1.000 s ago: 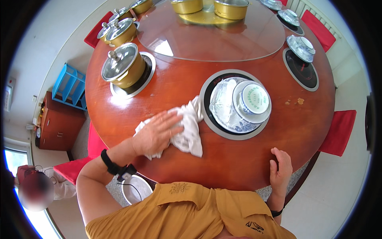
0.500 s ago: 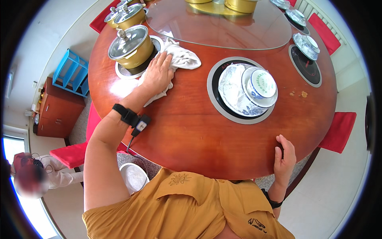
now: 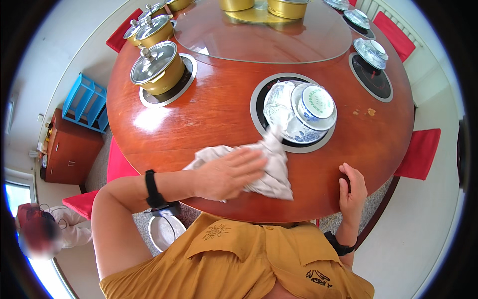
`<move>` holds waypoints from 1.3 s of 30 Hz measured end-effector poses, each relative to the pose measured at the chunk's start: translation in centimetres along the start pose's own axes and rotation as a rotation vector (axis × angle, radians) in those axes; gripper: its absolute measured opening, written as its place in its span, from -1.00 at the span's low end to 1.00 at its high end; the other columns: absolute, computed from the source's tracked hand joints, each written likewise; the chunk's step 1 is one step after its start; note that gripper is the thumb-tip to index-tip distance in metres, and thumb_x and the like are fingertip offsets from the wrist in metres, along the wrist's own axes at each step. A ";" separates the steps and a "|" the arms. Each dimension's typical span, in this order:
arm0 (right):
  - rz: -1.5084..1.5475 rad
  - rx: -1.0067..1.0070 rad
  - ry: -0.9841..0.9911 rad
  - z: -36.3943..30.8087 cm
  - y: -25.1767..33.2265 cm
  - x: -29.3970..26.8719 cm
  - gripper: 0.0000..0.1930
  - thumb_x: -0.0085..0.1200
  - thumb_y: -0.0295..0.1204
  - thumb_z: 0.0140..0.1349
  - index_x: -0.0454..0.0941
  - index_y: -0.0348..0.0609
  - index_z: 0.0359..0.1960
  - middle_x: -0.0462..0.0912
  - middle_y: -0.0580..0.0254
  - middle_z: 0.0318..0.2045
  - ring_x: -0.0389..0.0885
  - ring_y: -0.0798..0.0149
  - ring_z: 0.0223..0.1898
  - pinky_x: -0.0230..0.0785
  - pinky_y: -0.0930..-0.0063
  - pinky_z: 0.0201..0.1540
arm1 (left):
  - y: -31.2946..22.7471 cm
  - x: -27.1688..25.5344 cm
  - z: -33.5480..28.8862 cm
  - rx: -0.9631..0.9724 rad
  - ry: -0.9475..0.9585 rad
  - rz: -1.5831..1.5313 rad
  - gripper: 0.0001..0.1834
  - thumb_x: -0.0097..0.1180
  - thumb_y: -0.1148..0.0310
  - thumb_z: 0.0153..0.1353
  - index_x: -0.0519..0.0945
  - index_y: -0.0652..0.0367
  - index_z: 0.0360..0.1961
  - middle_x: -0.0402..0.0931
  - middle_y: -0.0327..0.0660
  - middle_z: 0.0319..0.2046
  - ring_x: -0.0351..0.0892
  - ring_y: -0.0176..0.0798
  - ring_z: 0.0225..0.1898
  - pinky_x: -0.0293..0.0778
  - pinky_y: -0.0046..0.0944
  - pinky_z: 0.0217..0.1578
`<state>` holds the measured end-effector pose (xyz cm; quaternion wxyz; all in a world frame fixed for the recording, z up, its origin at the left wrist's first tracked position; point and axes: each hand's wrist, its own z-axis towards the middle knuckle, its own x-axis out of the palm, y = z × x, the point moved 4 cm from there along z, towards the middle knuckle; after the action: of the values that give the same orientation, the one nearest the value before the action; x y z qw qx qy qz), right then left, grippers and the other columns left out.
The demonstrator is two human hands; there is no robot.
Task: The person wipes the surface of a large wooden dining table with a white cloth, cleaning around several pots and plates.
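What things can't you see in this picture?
In the head view:
- Patch of the table top under the white cloth: covered by the cloth.
- Palm of the left hand: turned down, behind its own back.
- Inside of the upturned bowl: hidden by its base.
- Gold pots at the top: cut by the edge.

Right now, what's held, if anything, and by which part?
Left hand lies flat on the crumpled white cloth, mid-section; no grip visible. Right hand looks empty.
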<state>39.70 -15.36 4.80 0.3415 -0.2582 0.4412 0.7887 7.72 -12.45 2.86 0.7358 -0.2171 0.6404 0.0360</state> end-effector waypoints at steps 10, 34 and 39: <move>-0.084 -0.483 0.096 0.6 5.0 -1.0 -0.62 0.05 -0.29 0.20 0.49 -0.09 0.05 0.48 0.17 0.11 0.34 0.10 0.21 0.10 0.03 0.27 | -2.8 -2.9 10.1 0.200 -0.392 -0.764 -0.65 0.12 0.55 0.15 0.46 0.22 0.00 0.43 0.08 0.01 0.47 0.06 0.05 0.46 -0.08 0.00; -0.431 -0.290 0.484 9.2 -11.5 -1.3 -0.61 0.01 -0.42 0.16 0.47 0.02 0.07 0.32 0.14 0.22 0.24 0.03 0.26 -0.04 -0.09 0.29 | 10.1 -3.8 1.0 -0.346 -0.295 -0.084 -0.30 0.22 0.40 0.02 0.25 0.24 0.22 0.23 0.07 0.22 0.15 0.18 0.29 0.04 0.11 0.25; -0.363 -0.429 0.493 16.8 -13.2 1.9 -0.63 -0.09 -0.41 0.27 0.42 -0.08 0.13 0.33 0.09 0.22 0.22 0.02 0.28 0.00 0.13 0.28 | 10.4 -3.8 1.1 -0.349 -0.286 -0.101 -0.28 0.21 0.35 0.04 0.23 0.25 0.23 0.22 0.08 0.23 0.15 0.18 0.29 0.04 0.13 0.25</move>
<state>46.79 4.88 4.65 0.2974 -0.5799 0.2820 0.7041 4.64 -1.74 3.75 0.7712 -0.3655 0.5020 0.1400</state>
